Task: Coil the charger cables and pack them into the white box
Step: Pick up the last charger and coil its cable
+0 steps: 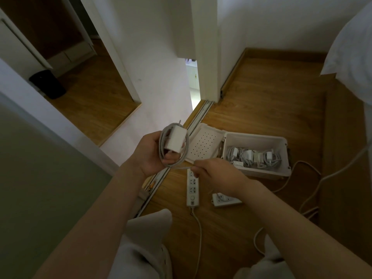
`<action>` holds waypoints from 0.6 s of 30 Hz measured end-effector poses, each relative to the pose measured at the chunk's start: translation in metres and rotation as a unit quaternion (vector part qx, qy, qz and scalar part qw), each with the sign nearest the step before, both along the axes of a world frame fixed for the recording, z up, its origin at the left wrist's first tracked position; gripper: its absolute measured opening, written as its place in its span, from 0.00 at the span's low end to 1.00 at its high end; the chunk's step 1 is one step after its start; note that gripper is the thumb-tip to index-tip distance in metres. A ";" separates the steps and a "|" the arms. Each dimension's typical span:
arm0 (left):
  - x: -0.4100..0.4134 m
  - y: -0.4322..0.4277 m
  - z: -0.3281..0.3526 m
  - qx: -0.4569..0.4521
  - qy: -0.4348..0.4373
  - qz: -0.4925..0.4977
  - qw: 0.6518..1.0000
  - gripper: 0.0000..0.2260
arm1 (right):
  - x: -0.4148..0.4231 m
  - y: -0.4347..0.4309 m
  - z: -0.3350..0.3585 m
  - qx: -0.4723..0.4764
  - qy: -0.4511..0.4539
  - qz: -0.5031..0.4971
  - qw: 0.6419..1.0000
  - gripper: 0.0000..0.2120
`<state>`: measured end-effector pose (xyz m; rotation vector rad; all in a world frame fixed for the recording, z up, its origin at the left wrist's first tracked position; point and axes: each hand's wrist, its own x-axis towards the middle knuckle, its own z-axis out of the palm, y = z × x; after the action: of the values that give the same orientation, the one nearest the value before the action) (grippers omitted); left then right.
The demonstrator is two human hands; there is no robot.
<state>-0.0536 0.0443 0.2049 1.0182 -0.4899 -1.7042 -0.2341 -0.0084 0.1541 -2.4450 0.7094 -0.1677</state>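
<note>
My left hand [150,153] holds a white charger brick [174,140] with its grey cable [186,152] looped around it in a coil. The loose tail of that cable runs right to my right hand [216,174], which pinches it between the fingertips. On the wooden floor to the right stands the white box [261,171], open, with several coiled white chargers [253,157] lying inside. Its perforated lid [203,146] lies folded open to the left of the box, just behind my hands.
A white power strip [192,191] and a square white socket block [226,200] lie on the floor under my right hand, with cords trailing right. A sliding-door track [198,119] runs diagonally. White bedding [356,47] hangs at the upper right. My knees are at the bottom.
</note>
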 end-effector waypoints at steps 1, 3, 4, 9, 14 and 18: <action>0.001 0.001 0.000 -0.008 -0.070 -0.014 0.997 0.15 | -0.002 -0.002 -0.001 -0.003 0.002 -0.006 1.000 0.14; 0.004 0.003 -0.003 -0.009 -0.215 -0.025 0.976 0.16 | -0.006 -0.004 -0.001 -0.020 0.007 -0.014 1.000 0.15; 0.006 0.004 -0.003 -0.009 -0.258 -0.042 0.965 0.16 | -0.006 -0.005 0.001 -0.034 0.011 -0.015 0.999 0.15; 0.012 0.009 0.004 -0.030 -0.402 -0.256 0.879 0.16 | -0.009 -0.010 0.004 -0.113 0.044 -0.034 0.992 0.20; 0.018 0.010 -0.008 0.042 -0.538 -0.253 0.803 0.13 | -0.010 -0.014 0.005 -0.123 0.049 -0.088 0.987 0.19; 0.015 0.007 -0.018 0.052 -0.626 -0.222 0.746 0.12 | 0.000 -0.005 0.009 -0.158 0.039 -0.089 0.983 0.20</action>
<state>-0.0390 0.0514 0.1870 2.2230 -1.6024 -1.1683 -0.2339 -0.0132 0.1632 -2.6969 1.0033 -0.2743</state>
